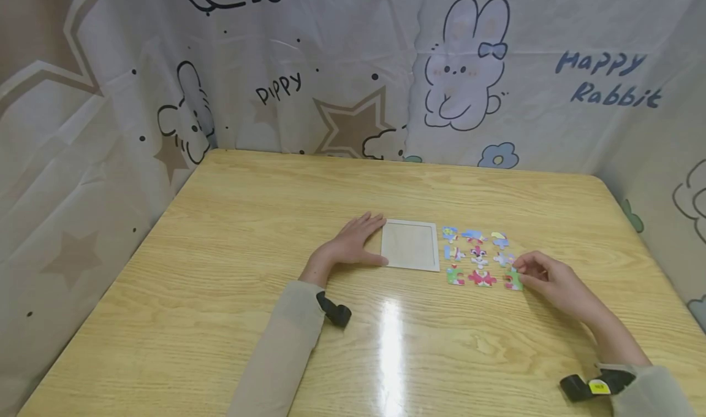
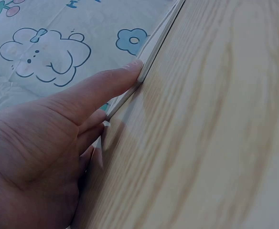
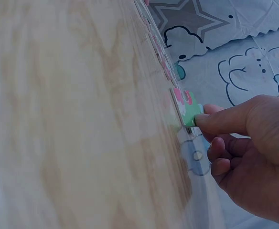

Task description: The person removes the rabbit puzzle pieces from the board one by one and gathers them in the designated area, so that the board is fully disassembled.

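A square, pale wooden puzzle tray [image 1: 409, 245] lies flat on the table with nothing in it. My left hand [image 1: 355, 240] rests at its left side, thumb on the near corner and fingertips by the far one; the left wrist view shows the thumb [image 2: 125, 76] against the tray's edge. Right of the tray, several colourful jigsaw pieces [image 1: 480, 256] are laid out in rows. With thumb and forefinger, my right hand [image 1: 554, 280] pinches the green corner jigsaw piece [image 3: 189, 107] at the near right of the group. That piece is partly covered by the fingers in the head view.
The light wooden table [image 1: 265, 190] is bounded at the back and sides by a printed cloth [image 1: 342, 49] with rabbits and stars. A bright reflection lies on the tabletop in front of the tray. Black cameras are strapped to both wrists.
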Motion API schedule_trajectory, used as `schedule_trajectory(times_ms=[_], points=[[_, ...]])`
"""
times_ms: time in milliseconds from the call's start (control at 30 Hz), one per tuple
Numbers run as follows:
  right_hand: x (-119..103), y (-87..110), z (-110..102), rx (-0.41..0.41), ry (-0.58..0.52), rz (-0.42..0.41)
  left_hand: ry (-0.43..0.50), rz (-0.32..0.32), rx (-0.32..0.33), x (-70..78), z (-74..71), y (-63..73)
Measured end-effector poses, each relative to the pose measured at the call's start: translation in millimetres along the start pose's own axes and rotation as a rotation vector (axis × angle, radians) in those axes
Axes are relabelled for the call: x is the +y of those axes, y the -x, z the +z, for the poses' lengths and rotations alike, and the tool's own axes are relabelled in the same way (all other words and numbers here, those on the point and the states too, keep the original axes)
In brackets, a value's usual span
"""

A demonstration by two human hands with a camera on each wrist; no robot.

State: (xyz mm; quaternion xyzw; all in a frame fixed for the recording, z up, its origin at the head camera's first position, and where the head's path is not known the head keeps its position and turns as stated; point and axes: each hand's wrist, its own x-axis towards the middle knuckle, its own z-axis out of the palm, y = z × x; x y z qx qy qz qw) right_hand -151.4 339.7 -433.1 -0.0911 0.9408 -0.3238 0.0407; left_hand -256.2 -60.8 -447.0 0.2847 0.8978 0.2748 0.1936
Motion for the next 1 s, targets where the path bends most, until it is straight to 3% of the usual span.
schedule_trajectory(times_ms=[167,500,733,1000], points=[[0.0,0.4,-0.5,-0.056,-0.018,0.030,-0.003,0.002,-0.008,-0.3,1.1,-0.5],[1.6,3.1,1.0,-0.073,-0.011,0.044,0.003,0.002,-0.012,0.5,2.4,-0.7],[-0.9,1.0,2.6,0.022,-0.001,-0.023,0.015,0.002,-0.017,0.4,2.3,-0.2],[-28.0,-21.0,19.6,0.138,-0.026,-0.094,0.065,-0.027,-0.017,-3.3,3.3,2.7]])
